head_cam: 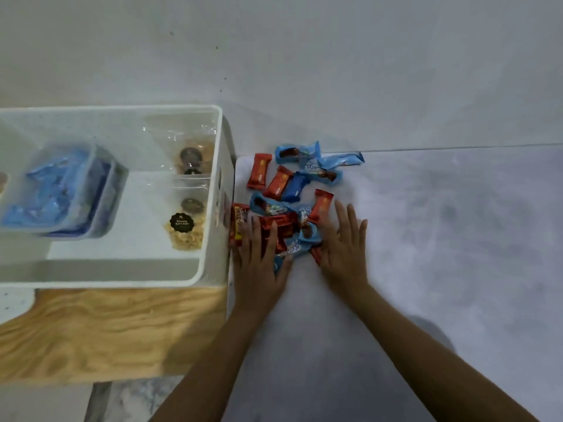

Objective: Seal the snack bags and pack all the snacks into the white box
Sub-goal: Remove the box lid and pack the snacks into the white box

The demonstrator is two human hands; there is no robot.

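Head view: left hand (259, 260), fingers spread, rests on snacks (274, 208); right hand (344, 254), spread, touches their edge.

Red-orange wrappers (259, 171) mix with light blue wrappers (297, 152) and one dark blue wrapper (295, 185). At nine o'clock from them, the white box (122, 108) stands on a pale wood-grain board (106, 330). A bag inside the box bears a black round label (182, 222). The floor (457, 239) is mottled grey.

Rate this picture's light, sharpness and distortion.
Head view: dim, even light with soft shadows; the white box rim bows from the wide lens; the blue packets inside it are smeared by blur; the clear bags catch faint glare; the left hand, right hand and loose snacks are slightly soft, wrapper print mostly unreadable.
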